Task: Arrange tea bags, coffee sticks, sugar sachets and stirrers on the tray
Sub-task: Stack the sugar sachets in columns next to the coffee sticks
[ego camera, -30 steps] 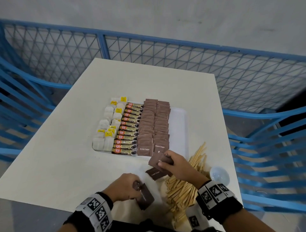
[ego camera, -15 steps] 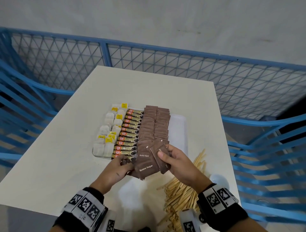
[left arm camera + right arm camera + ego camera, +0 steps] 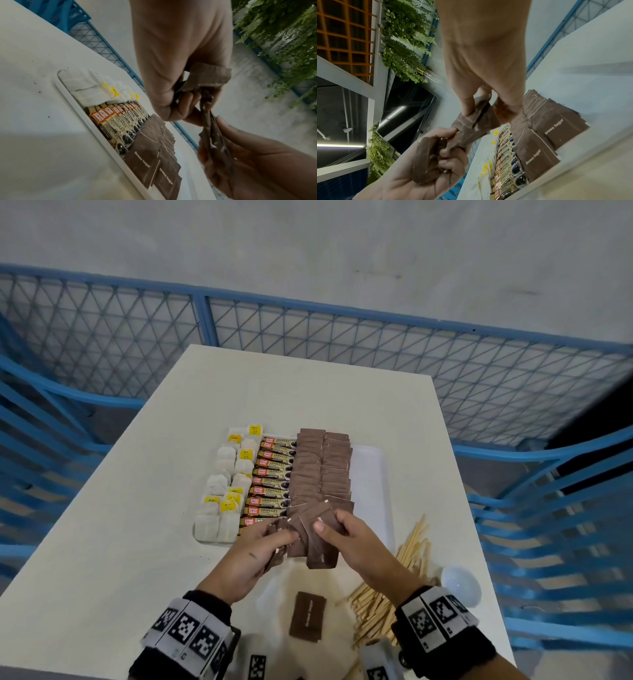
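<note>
A white tray (image 3: 371, 474) holds white tea bags (image 3: 227, 491) at the left, coffee sticks (image 3: 272, 481) beside them and two rows of brown sugar sachets (image 3: 323, 467). Just above the tray's near edge, both hands hold a fanned bunch of brown sugar sachets (image 3: 318, 539). My left hand (image 3: 260, 542) grips some of them (image 3: 426, 161), and my right hand (image 3: 346, 529) pinches the others (image 3: 476, 121). One sachet (image 3: 307, 617) lies on the table near me. Wooden stirrers (image 3: 394, 583) lie in a loose heap at the right.
A small white bowl (image 3: 460, 585) sits by the table's right edge next to the stirrers. The tray's right strip is bare. Blue mesh fencing (image 3: 308, 337) surrounds the white table (image 3: 102, 542).
Both hands rose from the table's near edge to the tray's near end and came together on the sachets. One sachet now lies on the table near me.
</note>
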Demonstrator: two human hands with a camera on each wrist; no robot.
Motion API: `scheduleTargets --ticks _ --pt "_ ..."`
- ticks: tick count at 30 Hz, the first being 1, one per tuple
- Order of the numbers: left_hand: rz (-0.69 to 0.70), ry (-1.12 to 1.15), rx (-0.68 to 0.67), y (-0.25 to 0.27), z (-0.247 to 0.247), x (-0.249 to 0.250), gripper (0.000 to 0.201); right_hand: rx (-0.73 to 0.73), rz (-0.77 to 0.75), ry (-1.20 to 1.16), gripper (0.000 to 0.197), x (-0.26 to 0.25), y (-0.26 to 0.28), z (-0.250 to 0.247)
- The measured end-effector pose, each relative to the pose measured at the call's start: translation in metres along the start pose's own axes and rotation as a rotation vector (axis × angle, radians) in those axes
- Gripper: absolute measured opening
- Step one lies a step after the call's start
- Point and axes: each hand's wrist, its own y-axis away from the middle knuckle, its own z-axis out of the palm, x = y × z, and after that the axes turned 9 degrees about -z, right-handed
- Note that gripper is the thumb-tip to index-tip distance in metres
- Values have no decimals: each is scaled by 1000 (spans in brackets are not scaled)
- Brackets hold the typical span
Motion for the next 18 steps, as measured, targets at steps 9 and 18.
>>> scheduleTargets --ticks 9,18 --pt "23 179 -191 6 -15 22 35 42 -237 123 25 -14 -12 36" --pt "-37 152 -165 9 -28 23 18 -152 -478 550 27 -9 -10 47"
